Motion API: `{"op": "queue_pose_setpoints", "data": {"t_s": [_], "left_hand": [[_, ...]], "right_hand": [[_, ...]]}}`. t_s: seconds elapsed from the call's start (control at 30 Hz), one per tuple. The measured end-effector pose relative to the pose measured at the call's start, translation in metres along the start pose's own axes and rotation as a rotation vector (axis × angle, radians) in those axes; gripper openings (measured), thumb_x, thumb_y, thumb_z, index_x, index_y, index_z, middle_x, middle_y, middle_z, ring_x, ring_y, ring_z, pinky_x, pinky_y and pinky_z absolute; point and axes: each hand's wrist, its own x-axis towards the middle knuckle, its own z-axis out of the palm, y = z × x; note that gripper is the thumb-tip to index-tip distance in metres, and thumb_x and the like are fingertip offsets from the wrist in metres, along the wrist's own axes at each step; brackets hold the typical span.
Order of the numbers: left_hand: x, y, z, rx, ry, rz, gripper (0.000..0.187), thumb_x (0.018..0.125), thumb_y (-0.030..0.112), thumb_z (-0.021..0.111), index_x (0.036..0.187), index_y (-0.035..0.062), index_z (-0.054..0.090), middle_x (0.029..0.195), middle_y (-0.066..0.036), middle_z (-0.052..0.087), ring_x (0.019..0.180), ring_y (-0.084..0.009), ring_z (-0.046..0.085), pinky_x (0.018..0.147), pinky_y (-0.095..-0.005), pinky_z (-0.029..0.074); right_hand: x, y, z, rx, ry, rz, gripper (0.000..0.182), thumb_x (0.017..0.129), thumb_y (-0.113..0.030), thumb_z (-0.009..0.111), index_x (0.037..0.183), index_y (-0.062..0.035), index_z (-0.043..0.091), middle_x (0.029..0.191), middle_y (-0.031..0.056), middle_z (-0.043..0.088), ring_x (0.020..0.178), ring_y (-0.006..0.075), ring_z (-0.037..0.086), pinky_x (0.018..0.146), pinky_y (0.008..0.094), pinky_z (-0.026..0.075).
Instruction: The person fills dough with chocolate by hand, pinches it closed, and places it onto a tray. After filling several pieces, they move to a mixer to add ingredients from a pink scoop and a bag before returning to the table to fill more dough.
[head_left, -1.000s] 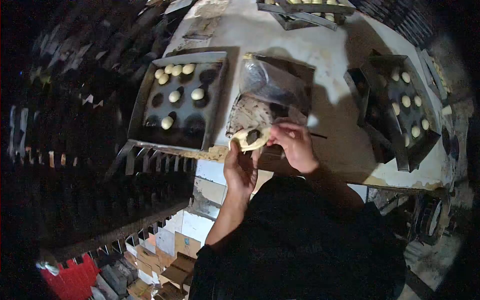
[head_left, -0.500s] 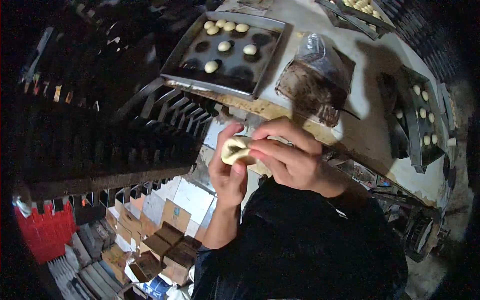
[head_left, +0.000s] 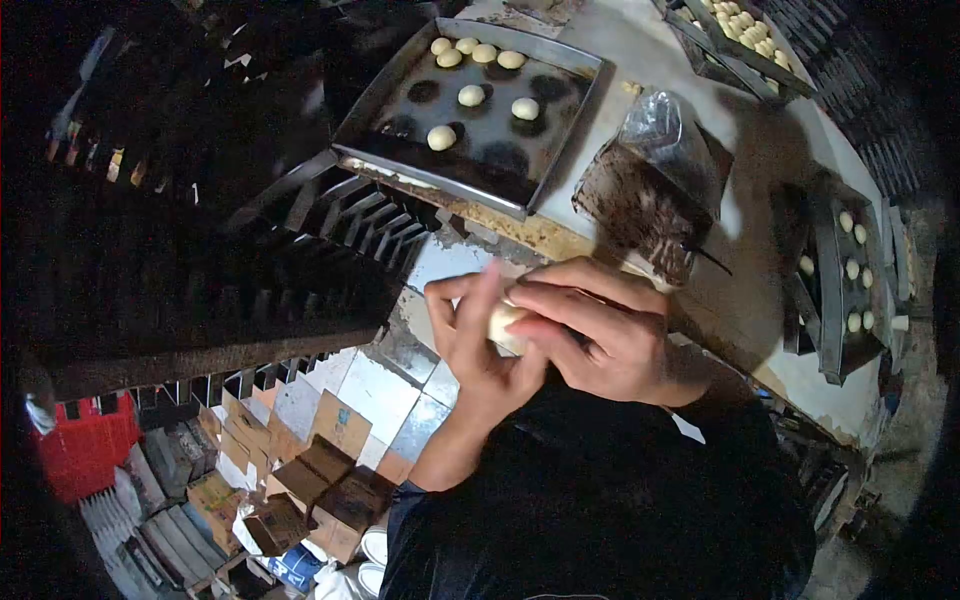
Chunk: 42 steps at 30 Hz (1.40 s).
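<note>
A small pale piece of dough (head_left: 506,322) is between my two hands, in front of my chest and mostly covered by fingers. My left hand (head_left: 478,345) is closed round it from the left, with one finger raised and slightly blurred. From the right, the fingertips and thumb of my right hand (head_left: 600,335) pinch its edge. Beyond my hands, on the table, a shallow metal baking tray (head_left: 590,110) carries several round dough balls (head_left: 441,137), spaced apart with a cluster at the far edge.
A brown-smeared flat slab (head_left: 640,205), partly under clear plastic (head_left: 658,130), lies right of the tray. More trays with dough balls stand at the right (head_left: 832,345) and far right back (head_left: 715,42). Dark slatted racks (head_left: 190,355) fill the left; cardboard boxes (head_left: 335,425) lie on the floor.
The dough showed an open hollow before; now my left fingers have folded over it and hide most of it. Both hands have shifted slightly right in view, as has the table behind.
</note>
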Motion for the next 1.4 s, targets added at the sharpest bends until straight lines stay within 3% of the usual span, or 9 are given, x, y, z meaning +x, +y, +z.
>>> {"op": "queue_pose_setpoints", "data": {"t_s": [0.17,0.23,0.37,0.57,0.8,1.1,1.2,1.3,1.4], "left_hand": [[0.036,-0.014,0.028,-0.925,-0.152,-0.293,0.052,0.088,0.050,0.047,0.111,0.0036,0.056,0.111,-0.012,0.038,0.102,-0.0248,0.045,0.089,-0.0364,0.039],[0.054,-0.020,0.045,-0.737,-0.184,-0.117,0.058,0.096,0.058,0.029,0.093,0.0103,0.061,0.105,-0.013,0.040,0.097,-0.0258,0.045,0.084,-0.0400,0.042],[0.093,-0.024,0.074,-0.455,-0.137,0.098,0.030,0.090,0.042,0.059,0.091,0.0126,0.060,0.103,-0.013,0.040,0.091,-0.0218,0.046,0.079,-0.0360,0.045],[0.107,-0.036,0.113,-0.499,0.052,-0.115,0.104,0.054,0.047,0.090,0.128,0.0030,0.033,0.108,-0.010,0.036,0.089,-0.0176,0.045,0.072,-0.0313,0.045],[0.151,-0.100,0.103,-0.364,-0.213,-0.071,0.023,0.072,0.012,0.078,0.070,0.0009,0.057,0.073,-0.011,0.060,0.075,-0.0241,0.060,0.068,-0.0349,0.049],[0.092,-0.209,0.060,-0.245,-0.638,-0.724,0.023,0.073,0.013,0.071,0.092,0.0020,0.062,0.089,-0.010,0.066,0.087,-0.0180,0.064,0.073,-0.0315,0.050],[0.100,-0.239,0.036,-0.196,-0.814,-0.538,0.026,0.068,0.008,0.074,0.091,0.0012,0.065,0.087,-0.016,0.069,0.085,-0.0161,0.067,0.066,-0.0304,0.050],[0.145,-0.239,-0.001,-0.287,-0.680,-0.642,0.048,0.074,0.002,0.074,0.118,0.0033,0.055,0.085,-0.003,0.057,0.079,-0.0111,0.055,0.067,-0.0246,0.045],[0.187,-0.263,-0.039,-0.287,-0.461,-0.726,0.045,0.080,-0.001,0.069,0.121,0.0013,0.052,0.078,0.004,0.048,0.072,-0.0077,0.047,0.066,-0.0219,0.043]], "right_hand": [[0.032,0.038,-0.042,0.181,0.013,0.116,0.027,0.071,-0.009,0.079,0.093,-0.0009,0.067,0.087,0.0083,0.062,0.076,0.0179,0.063,0.064,0.0283,0.051],[0.042,0.050,-0.059,0.333,0.003,0.263,0.025,0.071,-0.009,0.080,0.092,-0.0014,0.068,0.083,0.0078,0.063,0.073,0.0142,0.062,0.062,0.0258,0.049],[0.035,0.093,-0.064,0.519,0.075,0.097,0.022,0.071,0.004,0.071,0.093,0.0018,0.068,0.087,0.0135,0.065,0.075,0.0157,0.063,0.065,0.0251,0.050],[0.050,0.125,-0.068,0.355,0.180,-0.187,0.029,0.070,-0.001,0.074,0.098,-0.0015,0.067,0.099,0.0130,0.064,0.083,0.0254,0.067,0.075,0.0352,0.055],[0.062,0.163,-0.048,0.091,-0.159,0.206,0.015,0.074,-0.003,0.066,0.089,-0.0005,0.065,0.097,0.0154,0.063,0.098,0.0311,0.062,0.084,0.0402,0.049],[0.062,0.203,0.048,-0.130,-0.187,-0.044,0.035,0.080,-0.004,0.066,0.113,0.0061,0.059,0.117,0.0252,0.056,0.109,0.0356,0.058,0.093,0.0460,0.046],[0.062,0.229,0.072,0.105,-0.130,0.113,0.028,0.085,-0.009,0.061,0.108,0.0072,0.058,0.108,0.0220,0.059,0.103,0.0371,0.060,0.091,0.0448,0.048],[0.073,0.252,0.085,0.031,-0.084,0.555,0.039,0.082,-0.014,0.062,0.117,0.0023,0.056,0.121,0.0217,0.054,0.107,0.0411,0.056,0.091,0.0490,0.047],[0.043,0.309,0.108,-0.361,-0.404,0.461,0.051,0.087,-0.019,0.055,0.132,-0.0005,0.042,0.136,0.0220,0.043,0.123,0.0412,0.045,0.096,0.0568,0.040]]}}
